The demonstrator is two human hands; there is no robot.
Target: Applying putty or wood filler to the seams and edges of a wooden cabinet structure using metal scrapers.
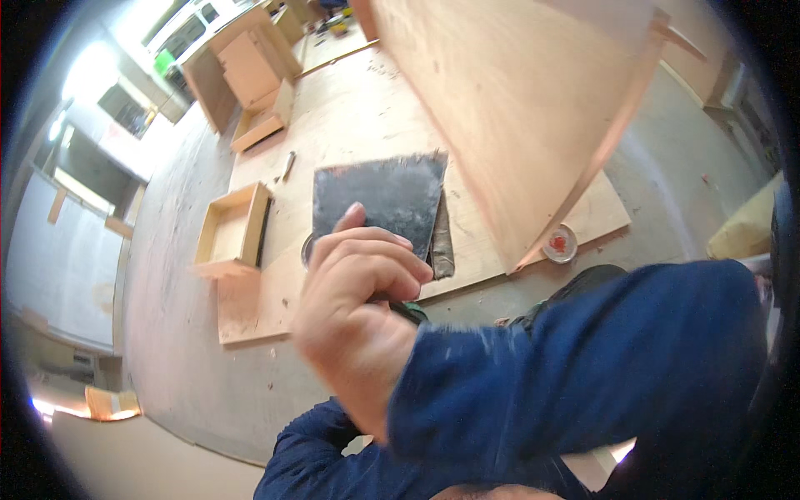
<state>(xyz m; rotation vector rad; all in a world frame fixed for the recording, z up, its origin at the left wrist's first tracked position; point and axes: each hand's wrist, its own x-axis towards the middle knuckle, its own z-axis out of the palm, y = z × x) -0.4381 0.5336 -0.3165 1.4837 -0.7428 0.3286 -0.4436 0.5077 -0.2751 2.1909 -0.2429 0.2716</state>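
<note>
My right hand (358,287) comes in from the right in a dark blue sleeve, slightly blurred. Its fingers are curled closed and the thumb tip points up. A small dark and green thing (408,312) shows just below the fingertips; whether the hand holds it I cannot make out. Behind the hand, a dark, worn flat sheet (375,190) lies on a large plywood board (250,310). A round rim peeks out at the hand's left. My left sleeve (312,446) shows at the bottom, but the left hand itself is hidden.
A tall wooden panel (517,108) stands at the right on the board. Beside its lower corner is a round dish (559,243) with red stuff. To the left sit an open wooden drawer (233,229) and a small knife-like tool (288,165). Wooden cabinet parts (250,71) stand farther back.
</note>
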